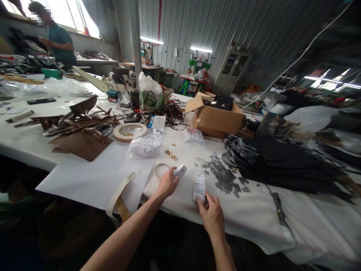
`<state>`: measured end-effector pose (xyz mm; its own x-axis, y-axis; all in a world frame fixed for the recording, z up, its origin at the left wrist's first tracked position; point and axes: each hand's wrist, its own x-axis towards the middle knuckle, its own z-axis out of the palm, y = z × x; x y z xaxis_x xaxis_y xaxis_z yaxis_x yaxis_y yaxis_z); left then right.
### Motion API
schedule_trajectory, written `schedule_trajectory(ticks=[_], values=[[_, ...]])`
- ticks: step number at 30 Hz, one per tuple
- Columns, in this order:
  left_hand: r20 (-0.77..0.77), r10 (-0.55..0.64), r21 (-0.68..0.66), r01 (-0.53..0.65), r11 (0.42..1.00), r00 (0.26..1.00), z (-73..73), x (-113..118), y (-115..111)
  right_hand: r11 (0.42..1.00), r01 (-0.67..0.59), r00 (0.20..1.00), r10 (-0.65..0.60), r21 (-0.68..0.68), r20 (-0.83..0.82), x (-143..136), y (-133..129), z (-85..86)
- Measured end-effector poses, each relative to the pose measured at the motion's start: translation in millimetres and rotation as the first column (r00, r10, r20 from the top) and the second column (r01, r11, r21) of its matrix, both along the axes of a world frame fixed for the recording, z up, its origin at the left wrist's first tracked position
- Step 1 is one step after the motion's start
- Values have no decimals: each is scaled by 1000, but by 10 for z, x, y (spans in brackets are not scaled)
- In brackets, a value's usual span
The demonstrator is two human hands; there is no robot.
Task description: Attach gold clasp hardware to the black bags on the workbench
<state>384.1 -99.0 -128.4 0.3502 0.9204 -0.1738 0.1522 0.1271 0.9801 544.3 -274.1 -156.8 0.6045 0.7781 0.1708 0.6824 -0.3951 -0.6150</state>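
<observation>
My left hand (168, 183) is closed on a small white wrapped packet (181, 171) near the table's front edge. In my right hand (211, 212), fingers and thumb pinch the near end of a second white wrapped packet (200, 184), longer in view than the first. A roll of tape (156, 172) lies flat just behind my left hand. Small gold-coloured metal pieces (170, 154) sit in a loose cluster farther back. To the right of the packets spreads a heap of thin dark metal plates (224, 177). What is inside the packets is hidden.
A black-handled tool (278, 209) lies at the front right, near stacked black pieces (290, 162). Behind stand a cardboard box (218, 120) and a clear plastic bag (146, 145). Brown leather-like pieces (81, 145) are at left. A person (60, 41) stands far left.
</observation>
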Motion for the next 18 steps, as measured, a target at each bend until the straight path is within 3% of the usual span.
schedule_trajectory(ticks=[4,7,9,12,14,18], values=[[186,62,-167,-31,986,981,-50,-7,-117,994,53,999,-54,91,4,51,-50,-10],[298,98,-235,-27,972,949,-101,24,-261,966,131,991,-132,225,-10,-8,2,133],[412,135,-285,-13,958,901,-116,57,-375,955,120,991,-101,272,-82,-102,97,274],[591,203,-358,28,933,780,-83,113,-553,960,33,958,49,277,-283,-283,294,458],[649,188,-358,78,931,738,-31,139,-652,969,-3,912,105,249,-397,-383,413,526],[687,177,-356,114,928,705,64,127,-742,980,65,898,25,189,-439,-445,509,521]])
